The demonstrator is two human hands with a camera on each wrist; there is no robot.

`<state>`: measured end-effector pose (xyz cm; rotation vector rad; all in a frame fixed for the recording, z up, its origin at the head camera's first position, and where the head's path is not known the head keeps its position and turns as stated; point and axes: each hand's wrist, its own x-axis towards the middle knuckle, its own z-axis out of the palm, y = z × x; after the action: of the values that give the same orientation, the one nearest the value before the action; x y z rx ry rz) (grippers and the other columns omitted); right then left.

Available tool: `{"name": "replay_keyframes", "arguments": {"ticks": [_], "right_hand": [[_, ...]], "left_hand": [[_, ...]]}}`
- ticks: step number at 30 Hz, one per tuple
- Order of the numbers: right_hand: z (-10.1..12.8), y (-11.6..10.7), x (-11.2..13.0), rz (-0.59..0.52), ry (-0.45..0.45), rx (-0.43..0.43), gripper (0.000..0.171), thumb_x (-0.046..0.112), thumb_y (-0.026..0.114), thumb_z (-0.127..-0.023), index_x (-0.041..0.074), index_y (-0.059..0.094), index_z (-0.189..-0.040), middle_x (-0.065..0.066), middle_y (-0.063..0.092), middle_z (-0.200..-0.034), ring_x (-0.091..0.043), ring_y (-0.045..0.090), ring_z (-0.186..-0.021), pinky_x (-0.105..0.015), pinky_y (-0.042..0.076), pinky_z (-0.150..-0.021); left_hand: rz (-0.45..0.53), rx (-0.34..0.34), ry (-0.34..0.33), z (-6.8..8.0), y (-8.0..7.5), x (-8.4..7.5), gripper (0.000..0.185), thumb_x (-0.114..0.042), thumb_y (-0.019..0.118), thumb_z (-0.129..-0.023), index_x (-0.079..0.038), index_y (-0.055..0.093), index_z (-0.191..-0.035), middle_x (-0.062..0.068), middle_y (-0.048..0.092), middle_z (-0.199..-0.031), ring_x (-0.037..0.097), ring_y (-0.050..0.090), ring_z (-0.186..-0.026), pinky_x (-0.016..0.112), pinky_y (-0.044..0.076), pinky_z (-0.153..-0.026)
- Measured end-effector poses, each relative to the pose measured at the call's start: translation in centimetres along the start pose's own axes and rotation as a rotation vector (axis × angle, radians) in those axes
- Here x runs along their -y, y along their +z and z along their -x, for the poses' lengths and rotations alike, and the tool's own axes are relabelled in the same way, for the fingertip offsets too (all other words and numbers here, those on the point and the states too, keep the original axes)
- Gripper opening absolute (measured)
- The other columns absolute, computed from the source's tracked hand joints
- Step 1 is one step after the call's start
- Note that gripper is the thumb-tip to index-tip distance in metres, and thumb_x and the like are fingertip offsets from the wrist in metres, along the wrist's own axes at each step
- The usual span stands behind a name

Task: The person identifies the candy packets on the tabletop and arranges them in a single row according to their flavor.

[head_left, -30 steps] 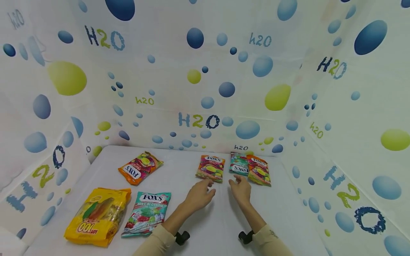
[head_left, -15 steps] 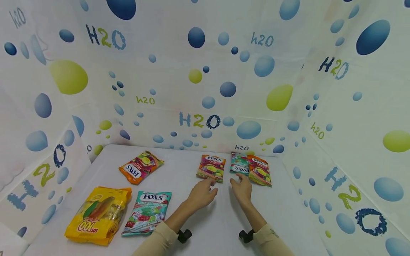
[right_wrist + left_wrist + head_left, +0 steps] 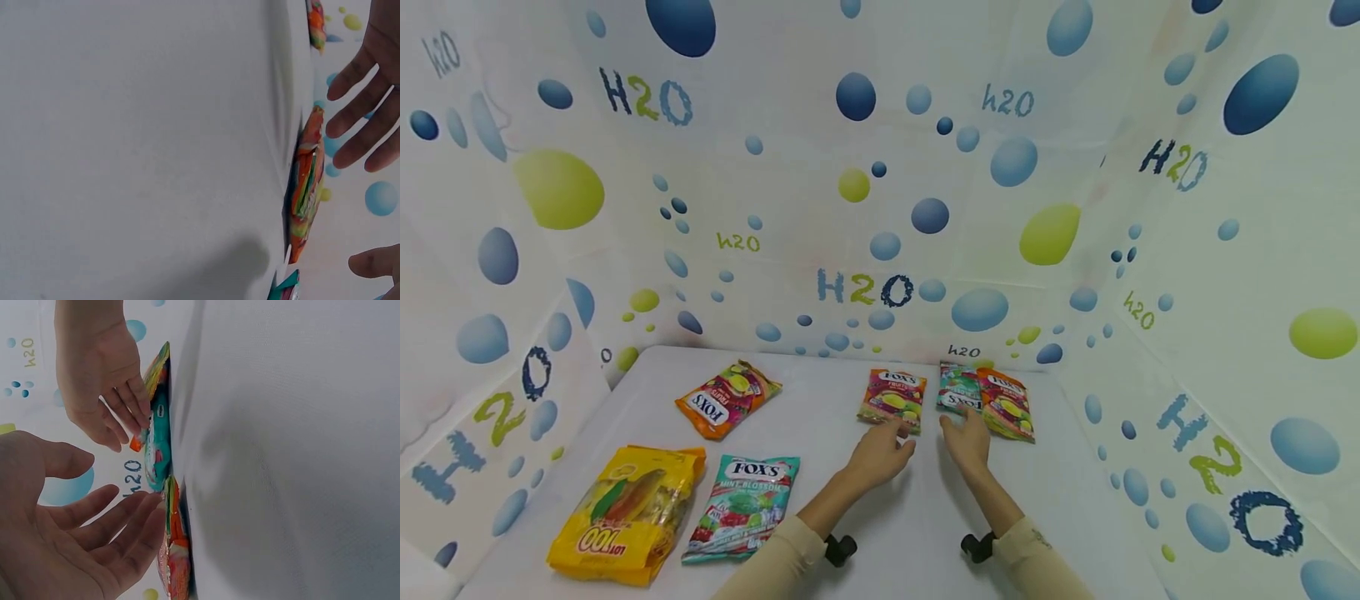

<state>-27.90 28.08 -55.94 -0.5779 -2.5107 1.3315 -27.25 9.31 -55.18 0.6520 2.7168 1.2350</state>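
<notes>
Head view: my left hand point(image 3: 880, 454) sits just below the orange candy bag point(image 3: 892, 398), fingers loose and apart, tips at its near edge, holding nothing. My right hand point(image 3: 967, 442) is at the near edge of the teal candy bag point(image 3: 958, 389), fingers also apart, nothing gripped. A second orange bag point(image 3: 1007, 405) overlaps the teal one on its right side. All three lie flat at the far side of the white bench point(image 3: 917, 517), probably so the fronts stay readable. Far left: a tilted orange bag point(image 3: 726, 397), a mint bag point(image 3: 742, 504) and a big yellow bag point(image 3: 625, 510), well apart from my hands.

Left wrist view: palm point(image 3: 56, 531) open, fingers spread, tips near the bag edge point(image 3: 172, 550); right hand point(image 3: 103, 381) above the teal bag point(image 3: 156, 447).

Right wrist view: fingers point(image 3: 362, 119) straight and apart, just beside the orange bag point(image 3: 306, 181). Contact: can't tell.
</notes>
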Motion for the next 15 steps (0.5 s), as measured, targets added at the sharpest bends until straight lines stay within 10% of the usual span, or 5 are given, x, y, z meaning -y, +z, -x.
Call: {"name": "replay_keyframes", "arguments": {"ticks": [15], "right_hand": [[-2.1, 0.4, -0.7, 0.025, -0.042, -0.032, 0.059, 0.02, 0.069, -0.096, -0.007, 0.052, -0.145, -0.03, 0.053, -0.146, -0.048, 0.047, -0.139, -0.061, 0.038, -0.115]], "left_hand": [[0.044, -0.025, 0.01, -1.9, 1.6, -0.3, 0.031, -0.022, 0.065, -0.101, -0.001, 0.068, -0.124, 0.013, 0.073, -0.12, 0.026, 0.072, -0.102, 0.043, 0.06, -0.086]]}}
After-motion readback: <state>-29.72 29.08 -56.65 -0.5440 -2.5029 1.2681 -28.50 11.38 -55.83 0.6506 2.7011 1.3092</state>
